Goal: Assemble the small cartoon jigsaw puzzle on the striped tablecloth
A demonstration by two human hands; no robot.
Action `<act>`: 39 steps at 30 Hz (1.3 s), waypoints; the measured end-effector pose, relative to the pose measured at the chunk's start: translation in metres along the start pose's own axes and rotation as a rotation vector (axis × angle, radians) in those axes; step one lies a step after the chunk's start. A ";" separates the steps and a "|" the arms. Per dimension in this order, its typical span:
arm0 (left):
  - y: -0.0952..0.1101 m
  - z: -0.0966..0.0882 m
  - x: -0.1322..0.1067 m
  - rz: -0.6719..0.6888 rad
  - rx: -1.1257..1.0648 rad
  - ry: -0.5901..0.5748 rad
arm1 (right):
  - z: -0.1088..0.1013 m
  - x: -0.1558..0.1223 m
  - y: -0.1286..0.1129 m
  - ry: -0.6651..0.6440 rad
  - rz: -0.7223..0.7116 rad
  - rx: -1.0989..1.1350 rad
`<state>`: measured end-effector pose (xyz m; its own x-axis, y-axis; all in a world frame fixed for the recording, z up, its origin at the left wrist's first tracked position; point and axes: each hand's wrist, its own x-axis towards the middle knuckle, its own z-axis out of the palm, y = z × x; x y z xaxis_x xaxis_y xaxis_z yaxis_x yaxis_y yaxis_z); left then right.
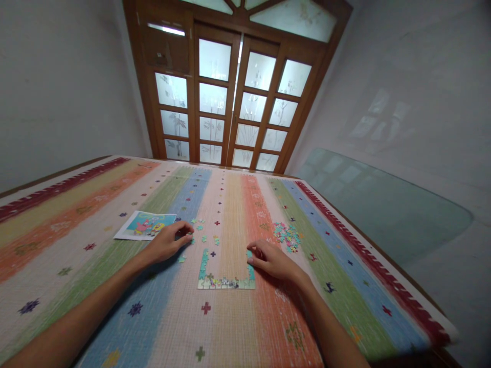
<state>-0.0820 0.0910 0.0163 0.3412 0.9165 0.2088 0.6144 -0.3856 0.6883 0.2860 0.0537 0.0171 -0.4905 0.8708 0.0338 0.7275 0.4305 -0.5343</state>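
Note:
A partly built jigsaw frame (224, 281) lies on the striped cloth, with its bottom edge and two short sides joined. My right hand (270, 259) rests at the frame's right side, fingers curled on a teal piece at the top of that side. My left hand (169, 240) lies left of the frame, fingertips pinched on a small loose piece (189, 236). A few loose pieces (203, 230) are scattered just beyond the frame. A heap of pieces (287, 235) sits to the right of my right hand.
A printed cartoon reference picture (146, 225) lies on the cloth left of my left hand. The striped tablecloth (230, 327) covers a large table. A glass sheet (383, 204) leans on the right wall. Wooden glazed doors (233, 97) stand behind the table.

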 end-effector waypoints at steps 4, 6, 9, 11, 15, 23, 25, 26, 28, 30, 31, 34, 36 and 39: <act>0.012 0.021 -0.006 0.050 -0.164 -0.007 | -0.001 0.000 -0.004 0.005 0.005 0.003; 0.017 0.032 -0.009 0.063 -0.206 -0.035 | -0.002 -0.001 -0.006 0.004 0.009 0.004; 0.021 0.043 -0.014 0.079 -0.228 -0.070 | -0.003 -0.001 -0.008 -0.003 0.016 0.008; 0.023 0.046 -0.016 0.098 -0.227 -0.081 | -0.003 -0.002 -0.008 -0.007 0.018 0.002; 0.027 0.047 -0.018 0.110 -0.188 -0.059 | -0.001 -0.002 -0.006 -0.012 0.014 -0.024; 0.026 0.050 -0.019 0.197 -0.118 0.059 | 0.003 -0.003 -0.001 0.001 0.005 -0.043; 0.025 0.051 -0.019 0.224 -0.088 0.097 | 0.003 -0.003 -0.002 -0.002 0.005 -0.041; 0.024 0.052 -0.019 0.240 -0.066 0.121 | 0.002 -0.004 -0.002 -0.004 0.004 -0.041; 0.023 0.050 -0.021 0.287 -0.012 0.166 | 0.002 -0.004 -0.003 -0.014 0.007 -0.044; 0.022 0.046 -0.022 0.361 0.046 0.189 | 0.001 -0.004 -0.004 -0.023 0.016 -0.050; 0.022 0.044 -0.023 0.403 0.070 0.188 | 0.001 -0.005 -0.005 -0.027 0.021 -0.053; 0.019 0.037 -0.026 0.494 0.115 0.142 | 0.001 -0.005 -0.006 -0.035 0.024 -0.067; 0.018 0.035 -0.027 0.522 0.125 0.095 | 0.001 -0.005 -0.006 -0.039 0.021 -0.070; 0.016 0.034 -0.027 0.547 0.145 0.039 | 0.001 -0.005 -0.005 -0.012 0.013 -0.069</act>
<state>-0.0570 0.0565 -0.0024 0.6124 0.5813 0.5358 0.4477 -0.8136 0.3709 0.2844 0.0472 0.0190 -0.4861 0.8737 0.0174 0.7651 0.4351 -0.4747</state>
